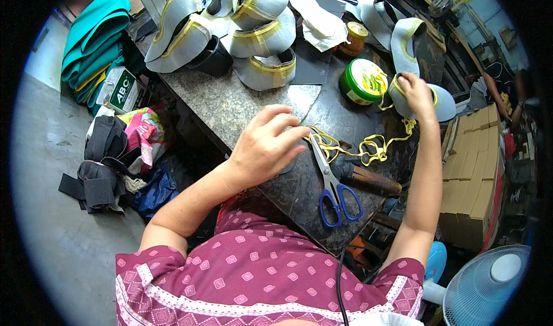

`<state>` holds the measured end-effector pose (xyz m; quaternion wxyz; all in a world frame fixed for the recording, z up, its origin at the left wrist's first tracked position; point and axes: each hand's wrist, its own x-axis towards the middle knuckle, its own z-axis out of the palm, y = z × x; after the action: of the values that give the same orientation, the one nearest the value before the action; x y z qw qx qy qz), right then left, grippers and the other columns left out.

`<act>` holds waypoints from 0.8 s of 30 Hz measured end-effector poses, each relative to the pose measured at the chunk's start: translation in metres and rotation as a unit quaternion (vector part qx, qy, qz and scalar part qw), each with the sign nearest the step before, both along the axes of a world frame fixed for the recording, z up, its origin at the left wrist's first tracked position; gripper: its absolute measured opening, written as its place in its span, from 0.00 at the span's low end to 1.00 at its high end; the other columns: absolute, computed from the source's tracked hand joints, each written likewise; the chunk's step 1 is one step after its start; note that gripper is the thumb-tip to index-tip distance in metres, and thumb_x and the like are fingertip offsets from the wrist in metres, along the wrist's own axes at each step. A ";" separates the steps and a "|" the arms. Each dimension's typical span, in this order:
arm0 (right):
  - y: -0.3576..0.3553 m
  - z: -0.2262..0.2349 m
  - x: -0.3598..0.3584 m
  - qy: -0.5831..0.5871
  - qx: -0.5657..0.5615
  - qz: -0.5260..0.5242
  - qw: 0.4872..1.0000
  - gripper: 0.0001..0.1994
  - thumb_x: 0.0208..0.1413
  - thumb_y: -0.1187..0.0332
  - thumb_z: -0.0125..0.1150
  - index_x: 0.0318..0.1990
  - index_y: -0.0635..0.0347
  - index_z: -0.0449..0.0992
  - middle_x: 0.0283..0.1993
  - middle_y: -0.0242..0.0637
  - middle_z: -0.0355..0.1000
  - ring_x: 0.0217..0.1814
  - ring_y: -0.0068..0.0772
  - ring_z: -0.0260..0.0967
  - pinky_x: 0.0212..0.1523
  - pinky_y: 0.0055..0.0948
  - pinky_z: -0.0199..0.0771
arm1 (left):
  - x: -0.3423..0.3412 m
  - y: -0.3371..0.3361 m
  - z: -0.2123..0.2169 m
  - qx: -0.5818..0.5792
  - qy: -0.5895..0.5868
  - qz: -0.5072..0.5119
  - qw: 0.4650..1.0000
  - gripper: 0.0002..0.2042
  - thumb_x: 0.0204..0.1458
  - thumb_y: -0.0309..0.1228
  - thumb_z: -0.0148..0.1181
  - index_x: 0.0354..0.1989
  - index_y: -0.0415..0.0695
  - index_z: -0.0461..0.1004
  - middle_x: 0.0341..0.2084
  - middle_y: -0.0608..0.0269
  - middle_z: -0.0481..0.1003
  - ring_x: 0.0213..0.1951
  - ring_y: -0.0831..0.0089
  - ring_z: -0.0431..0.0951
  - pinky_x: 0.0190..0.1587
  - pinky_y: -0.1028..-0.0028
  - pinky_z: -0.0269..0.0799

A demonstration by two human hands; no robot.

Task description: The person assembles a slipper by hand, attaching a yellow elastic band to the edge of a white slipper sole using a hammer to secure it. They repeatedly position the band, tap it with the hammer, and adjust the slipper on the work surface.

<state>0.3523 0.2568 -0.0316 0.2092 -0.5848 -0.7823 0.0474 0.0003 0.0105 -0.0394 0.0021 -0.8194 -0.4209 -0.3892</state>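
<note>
- Left hand (266, 147): flat, palm down, fingers spread wide, pressing a dark piece (291, 163) onto the worktable (230, 104); most of that piece is hidden under the palm, so kind unclear.
- Right hand (416, 94): reaching out to the far right side of the table, fingers curled onto a grey shoe upper (442, 104) w/ yellow edging; hand closed on its rim.
- Yellow strip (368, 147): thin, tangled, runs from under the R hand across the table to the L fingertips, looping over the scissors.
- Scissors (334, 188): blue handles, blades closed, lying just right of the L hand, handles toward the person, tips under the strip.
- Wooden-handled tool (371, 179): lies beside the scissors, right of them, near the table edge; head end covered by strip, can't tell type.
- Green tub (363, 81): round, open, yellowish contents, just left of the R hand.
- Small jar (352, 38): amber, yellow lid, behind the tub.
- Stack of grey uppers (262, 32): yellow-trimmed, piled at the back centre; more of them at back left and back right.
- Teal sheets (95, 41): folded, stacked left of the table, w/ a green-and-white box just below.
- Black fabric pieces (101, 165): on the floor at left, next to a coloured bag.
- Cardboard boxes (472, 170): stacked at right; white fan (489, 283) at lower right.
</note>
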 end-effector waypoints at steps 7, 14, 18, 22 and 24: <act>0.109 0.051 -0.006 0.123 0.066 -0.036 0.990 0.24 0.58 0.51 0.64 0.55 0.58 0.76 0.47 0.46 0.79 0.49 0.41 0.77 0.51 0.37 0.73 | -0.003 -0.010 -0.042 -0.015 -0.087 0.068 0.994 0.18 0.46 0.28 0.70 0.46 0.37 0.76 0.41 0.52 0.75 0.50 0.53 0.74 0.53 0.61 0.73; 0.201 -0.001 -0.014 0.482 -0.038 -0.102 0.869 0.44 0.49 0.51 0.75 0.68 0.64 0.60 0.66 0.46 0.66 0.62 0.42 0.68 0.63 0.39 0.65 | -0.005 -0.009 -0.043 -0.023 -0.141 0.077 0.987 0.10 0.45 0.22 0.67 0.37 0.37 0.77 0.37 0.54 0.76 0.46 0.54 0.77 0.48 0.63 0.75; 0.209 -0.013 -0.010 0.478 0.010 -0.108 0.872 0.32 0.50 0.59 0.75 0.59 0.64 0.71 0.56 0.41 0.74 0.56 0.36 0.72 0.60 0.37 0.67 | -0.004 -0.008 -0.045 -0.035 -0.148 0.087 0.985 0.09 0.45 0.21 0.67 0.35 0.37 0.77 0.36 0.54 0.76 0.45 0.55 0.78 0.47 0.63 0.75; 0.207 -0.003 -0.004 0.595 0.011 -0.152 0.789 0.23 0.54 0.60 0.71 0.54 0.61 0.76 0.52 0.38 0.76 0.51 0.35 0.74 0.53 0.38 0.69 | -0.004 -0.008 -0.043 -0.044 -0.148 0.088 0.984 0.08 0.45 0.21 0.66 0.35 0.38 0.77 0.35 0.55 0.76 0.45 0.55 0.78 0.47 0.64 0.75; 0.205 0.006 0.002 0.650 0.010 -0.190 0.735 0.17 0.59 0.55 0.66 0.51 0.50 0.76 0.52 0.33 0.75 0.54 0.34 0.70 0.49 0.43 0.64 | -0.005 -0.008 -0.043 -0.044 -0.146 0.088 0.984 0.08 0.45 0.21 0.66 0.34 0.38 0.77 0.35 0.55 0.76 0.45 0.55 0.78 0.47 0.64 0.75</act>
<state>0.3543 0.4614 -0.0258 0.6774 -0.5456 -0.3288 0.3679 -0.0044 0.0026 -0.0821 -0.0610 -0.7125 -0.5039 -0.4845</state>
